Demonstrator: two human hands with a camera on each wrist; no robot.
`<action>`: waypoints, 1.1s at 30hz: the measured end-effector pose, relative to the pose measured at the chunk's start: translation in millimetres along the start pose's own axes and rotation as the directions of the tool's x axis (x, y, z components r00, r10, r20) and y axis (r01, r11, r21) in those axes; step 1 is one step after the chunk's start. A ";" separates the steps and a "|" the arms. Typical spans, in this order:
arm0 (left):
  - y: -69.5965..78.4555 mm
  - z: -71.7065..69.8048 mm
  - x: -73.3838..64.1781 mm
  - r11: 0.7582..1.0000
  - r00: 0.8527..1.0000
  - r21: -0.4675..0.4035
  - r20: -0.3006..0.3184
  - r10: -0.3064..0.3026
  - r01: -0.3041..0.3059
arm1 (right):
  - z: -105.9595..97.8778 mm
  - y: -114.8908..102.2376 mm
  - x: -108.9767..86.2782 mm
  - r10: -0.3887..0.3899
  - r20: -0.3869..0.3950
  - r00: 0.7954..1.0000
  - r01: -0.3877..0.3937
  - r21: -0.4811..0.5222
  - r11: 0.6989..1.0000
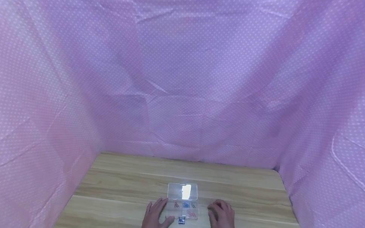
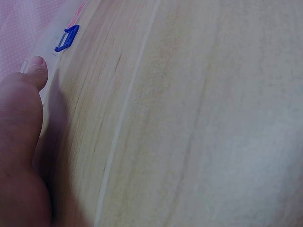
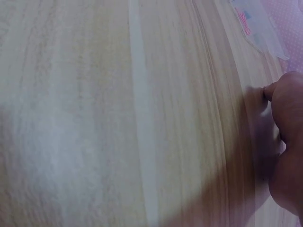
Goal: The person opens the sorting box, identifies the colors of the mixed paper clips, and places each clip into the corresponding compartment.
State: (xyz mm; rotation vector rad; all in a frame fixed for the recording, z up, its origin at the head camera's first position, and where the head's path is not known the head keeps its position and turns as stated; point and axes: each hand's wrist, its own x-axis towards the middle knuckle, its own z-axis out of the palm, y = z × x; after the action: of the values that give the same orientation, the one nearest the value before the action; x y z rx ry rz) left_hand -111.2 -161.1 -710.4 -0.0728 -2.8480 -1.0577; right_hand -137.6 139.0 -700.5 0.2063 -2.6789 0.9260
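A clear plastic compartment box (image 1: 173, 212) lies on the table with its transparent lid (image 1: 174, 191) tipped back. Small thin pieces sit in its compartments: reddish-brown (image 1: 176, 205), blue (image 1: 186, 205), dark (image 1: 193, 205) and pink (image 1: 191, 213). A dark blue latch-like piece (image 1: 181, 220) is at the box's front edge. My left hand (image 1: 153, 222) rests against the left side, fingers extended and thumb at the front corner. Right of the box, apart from it, my right hand (image 1: 223, 219) is at the tabletop with bent fingers. Whether its fingertips pinch something small is unclear.
The wood-grain table (image 1: 119, 182) extends around the box and both hands. Pink-purple dotted cloth (image 1: 181, 121) hangs behind the table and along both its sides.
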 end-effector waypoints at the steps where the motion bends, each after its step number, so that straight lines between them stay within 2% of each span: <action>1: -0.2 0.3 -0.2 1.000 1.000 0.002 -0.006 0.003 -0.003 | -0.1 -0.5 0.1 0.002 0.002 1.000 -0.002 0.002 1.000; 7: -0.4 1.3 -0.8 1.000 1.000 0.007 -0.027 0.012 -0.012 | 1.0 -1.1 0.8 -0.005 -0.007 1.000 0.005 0.011 1.000; 19: 2.3 -0.1 1.3 1.000 1.000 -0.025 0.002 -0.012 0.012 | 1.0 -2.6 5.1 0.046 -0.003 0.999 -0.046 0.061 0.997; 27: 0.7 1.6 2.6 1.000 1.000 0.006 -0.030 0.010 -0.010 | 0.1 -5.7 5.1 0.003 -0.064 0.998 0.001 0.051 0.999; 33: 0.2 1.6 3.3 1.000 1.000 -0.011 -0.011 -0.008 0.008 | -5.5 -7.7 6.4 0.088 0.014 0.996 -0.089 0.090 0.992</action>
State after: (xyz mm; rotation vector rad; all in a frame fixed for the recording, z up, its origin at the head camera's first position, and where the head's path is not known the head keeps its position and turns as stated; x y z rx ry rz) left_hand -114.7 -159.9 -711.1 -0.0555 -2.8352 -1.0713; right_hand -140.6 136.1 -689.9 0.1120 -2.6770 1.0769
